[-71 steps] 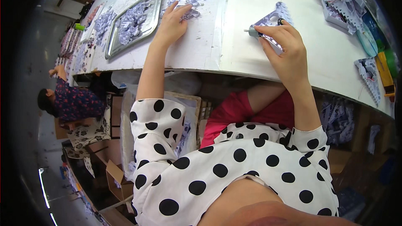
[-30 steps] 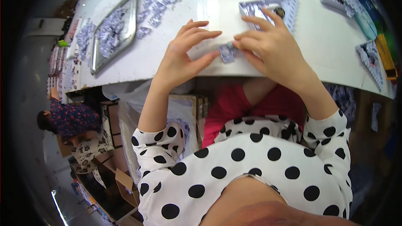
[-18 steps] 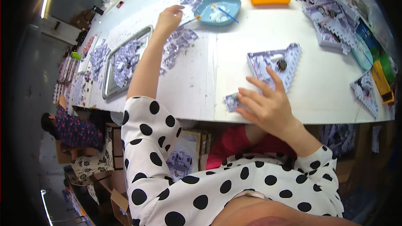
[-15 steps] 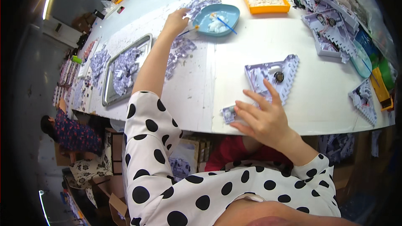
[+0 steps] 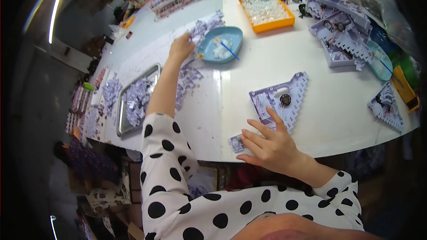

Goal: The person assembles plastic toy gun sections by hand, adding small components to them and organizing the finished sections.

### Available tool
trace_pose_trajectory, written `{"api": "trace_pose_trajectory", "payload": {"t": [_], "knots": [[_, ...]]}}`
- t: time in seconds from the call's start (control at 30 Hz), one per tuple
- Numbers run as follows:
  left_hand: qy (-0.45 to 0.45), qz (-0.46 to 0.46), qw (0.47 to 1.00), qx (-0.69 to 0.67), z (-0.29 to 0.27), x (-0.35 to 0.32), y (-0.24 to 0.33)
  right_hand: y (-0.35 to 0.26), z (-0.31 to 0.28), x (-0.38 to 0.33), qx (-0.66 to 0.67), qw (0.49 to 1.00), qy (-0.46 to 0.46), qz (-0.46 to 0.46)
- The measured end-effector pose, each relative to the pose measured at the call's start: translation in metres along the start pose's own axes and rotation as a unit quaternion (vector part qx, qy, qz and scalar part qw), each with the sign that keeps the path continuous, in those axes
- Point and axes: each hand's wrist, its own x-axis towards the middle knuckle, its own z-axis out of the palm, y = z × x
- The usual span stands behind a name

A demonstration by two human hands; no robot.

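Note:
My left hand point(image 5: 181, 49) reaches out to the small lavender plastic parts point(image 5: 208, 24) left of a blue bowl point(image 5: 238, 40). Its fingers are bunched together and bent down, so whatever they hold, if anything, is hidden. In the bowl lie white stuff and a thin blue stick point(image 5: 230, 50). Over the near end of a lavender plastic housing half point(image 5: 267, 100) hovers or rests my right hand point(image 5: 271, 149), open with fingers spread; contact is unclear. The housing lies flat, with a toothed right edge, a round dark speaker point(image 5: 285, 100) and wires inside.
A metal tray point(image 5: 159, 72) of lavender parts stands left of my left forearm. Farther back is an orange tray point(image 5: 272, 27) of small whitish pieces. Stacked housings point(image 5: 340, 40) and another toothed housing point(image 5: 387, 106) lie at right. Two people sit at the left.
My left hand has drawn its fingers together and down at the lavender parts. The right hand has stayed by the housing. The whole view has shifted, with the table lower in the picture.

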Motion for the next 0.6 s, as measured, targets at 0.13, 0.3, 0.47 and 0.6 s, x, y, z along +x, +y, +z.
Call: {"api": "trace_pose_trajectory", "payload": {"t": [0.13, 0.3, 0.47, 0.6], "knots": [[0.071, -0.04, 0.997, 0.006, -0.028, -0.042, -0.011, -0.011, -0.004, -0.001, -0.003, 1.0, 0.011, -0.012], [0.16, -0.102, 0.973, -0.131, -0.074, -0.095, 0.017, -0.01, -0.001, -0.017, 0.017, 1.0, 0.017, -0.003], [0.162, -0.128, 0.937, -0.283, -0.11, -0.153, 0.026, -0.005, 0.012, -0.013, 0.025, 0.999, 0.034, -0.014], [0.15, -0.084, 0.955, -0.24, -0.134, -0.162, 0.033, -0.006, 0.0, -0.005, 0.003, 1.0, 0.028, -0.004]]}}
